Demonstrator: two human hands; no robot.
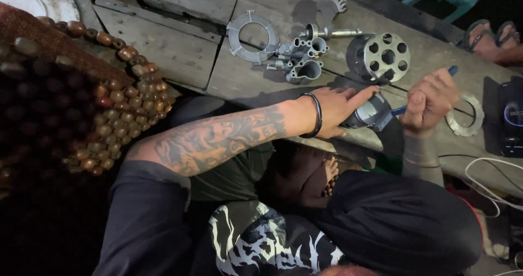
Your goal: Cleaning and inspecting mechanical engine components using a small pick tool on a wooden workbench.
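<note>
A weathered wooden bench (180, 47) of grey planks carried the metal parts. On it lay a flat ring (251, 36), a cluster of cast pipe fittings (300, 58), a drilled cylinder (381, 55) and a thin ring (466, 115).

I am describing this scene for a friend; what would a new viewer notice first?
First, the two hands at centre right: the left hand steadies a small grey metal cylinder while the right hand holds a blue-handled tool against it. Behind them, grey machine parts lie on the wooden bench, notably a drum with round holes.
</note>
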